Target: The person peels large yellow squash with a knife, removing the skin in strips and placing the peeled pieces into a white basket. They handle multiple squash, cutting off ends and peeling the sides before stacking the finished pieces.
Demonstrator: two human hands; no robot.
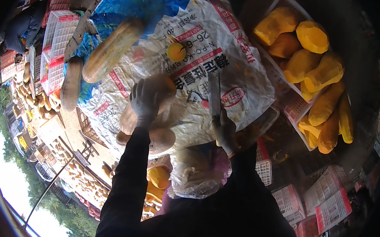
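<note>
My left hand (pixel 144 99), in a pale glove, grips a long tan squash (pixel 160 86) near its end, above a woven plastic fertilizer sack (pixel 195 39). My right hand (pixel 224 129), gloved too, is closed on the handle of a broad-bladed knife (pixel 214 93), its blade pointing away from me over the sack. A round cut slice of squash (pixel 176 52) with its stem lies farther up the sack. Another unpeeled squash (pixel 158 140) lies just below my left hand. A large long squash (pixel 113 52) rests at the upper left, with a darker one (pixel 71 83) beside it.
Plastic crates (pixel 287 70) of peeled orange squash stand at the right. Stacked white and pink crates (pixel 60 40) stand at the left, near a person in dark clothes (pixel 23 27). Blue plastic sheeting (pixel 135 2) lies at the top. More crates (pixel 328 191) are at the lower right.
</note>
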